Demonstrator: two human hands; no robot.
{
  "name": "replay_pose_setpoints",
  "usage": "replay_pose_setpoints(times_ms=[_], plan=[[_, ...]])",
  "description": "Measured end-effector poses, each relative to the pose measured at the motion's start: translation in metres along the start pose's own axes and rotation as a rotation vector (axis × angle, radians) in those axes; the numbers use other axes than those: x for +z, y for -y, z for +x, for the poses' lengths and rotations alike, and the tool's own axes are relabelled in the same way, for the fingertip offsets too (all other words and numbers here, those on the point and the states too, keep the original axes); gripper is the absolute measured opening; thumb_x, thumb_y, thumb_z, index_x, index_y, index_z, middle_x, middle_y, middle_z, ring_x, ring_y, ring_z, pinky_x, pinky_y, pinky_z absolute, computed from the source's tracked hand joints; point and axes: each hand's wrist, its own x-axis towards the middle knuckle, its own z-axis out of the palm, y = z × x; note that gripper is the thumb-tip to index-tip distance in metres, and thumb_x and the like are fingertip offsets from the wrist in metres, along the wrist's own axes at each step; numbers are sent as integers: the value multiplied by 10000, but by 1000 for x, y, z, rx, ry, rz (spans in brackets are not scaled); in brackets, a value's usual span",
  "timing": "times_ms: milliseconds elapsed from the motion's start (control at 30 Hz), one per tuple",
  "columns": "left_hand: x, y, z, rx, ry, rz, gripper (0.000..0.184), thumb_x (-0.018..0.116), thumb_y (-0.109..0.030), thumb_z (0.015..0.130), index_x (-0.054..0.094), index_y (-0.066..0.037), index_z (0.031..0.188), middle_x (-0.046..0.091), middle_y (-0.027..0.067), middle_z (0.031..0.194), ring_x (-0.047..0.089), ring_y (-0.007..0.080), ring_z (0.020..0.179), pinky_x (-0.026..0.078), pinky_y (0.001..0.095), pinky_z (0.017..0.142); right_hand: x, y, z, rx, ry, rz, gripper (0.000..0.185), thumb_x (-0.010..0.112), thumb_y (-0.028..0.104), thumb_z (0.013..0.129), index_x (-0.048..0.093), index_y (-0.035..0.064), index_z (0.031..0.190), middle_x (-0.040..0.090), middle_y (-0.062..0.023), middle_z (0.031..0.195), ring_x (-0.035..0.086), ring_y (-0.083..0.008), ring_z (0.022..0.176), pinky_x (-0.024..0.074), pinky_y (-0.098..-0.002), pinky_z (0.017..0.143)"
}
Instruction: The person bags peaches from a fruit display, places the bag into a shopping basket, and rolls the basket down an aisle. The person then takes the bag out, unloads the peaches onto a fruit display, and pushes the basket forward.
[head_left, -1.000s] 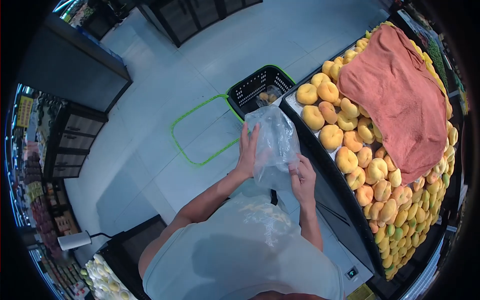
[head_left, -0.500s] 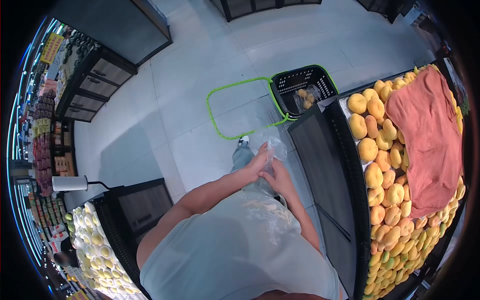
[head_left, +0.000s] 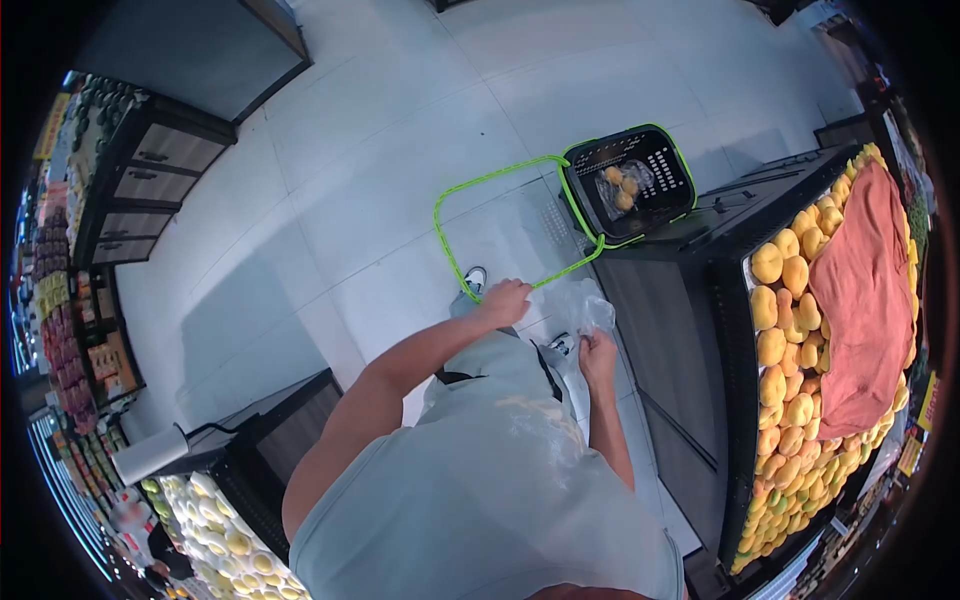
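Note:
My left hand (head_left: 507,302) is closed over the near side of the green basket handle (head_left: 450,184), with its fingers curled down. The handle reaches leftward from the black basket (head_left: 664,207), in which a clear bag with several round yellow-orange fruits (head_left: 625,187) lies. To the right, just below the basket, my right hand (head_left: 598,352) pinches a crumpled clear plastic bag (head_left: 585,306) that hangs loosely above the floor. I see nothing inside this bag.
At the right stands a dark display (head_left: 678,335) heaped with flat yellow peaches (head_left: 771,347) and other yellow fruit, partly under a reddish cloth (head_left: 868,300). Wrapped pale fruit (head_left: 235,540) fills a stand at the lower left. Dark cabinets (head_left: 153,178) stand farther left.
My hands have separated. The left has let go of the plastic bag and closed on the basket handle; the right keeps the bag. The basket looks turned and tilted, and the view has shifted.

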Motion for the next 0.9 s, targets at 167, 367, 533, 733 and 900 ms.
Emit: replay_pose_setpoints(times_ms=[167,367,533,733,900], plan=[[-37,146,22,-76,470,629,339,556,-205,857,589,-69,1165,494,154,1304,328,363,1333,291,638,1012,13,46,-14,162,-75,-43,102,548,61,758,611,-14,789,601,-248,742,594,-424,737,463,-471,667],[-52,195,33,-66,570,820,375,517,-238,893,569,-130,1249,462,121,1369,266,326,1384,36,700,1068,29,55,-74,335,-141,-62,122,531,63,751,619,-14,783,592,-262,705,587,-439,719,466,-483,663],[-30,198,45,99,647,928,307,490,-236,903,631,-152,1163,574,90,1234,401,314,1295,-23,706,1063,55,68,-93,440,-157,-48,175,529,69,757,665,16,854,607,-254,701,617,-425,714,490,-449,652],[-27,215,70,234,780,976,252,509,-228,895,681,-186,1073,664,53,1065,607,261,1068,76,710,1042,68,114,-65,477,-272,161,127,519,51,749,624,-8,789,614,-246,762,583,-421,779,472,-493,708],[-62,198,91,405,726,678,221,659,-226,729,681,-109,915,682,124,943,667,298,893,531,454,730,89,126,-28,341,-285,20,125,526,33,749,630,15,815,618,-209,777,585,-392,819,473,-472,736]])
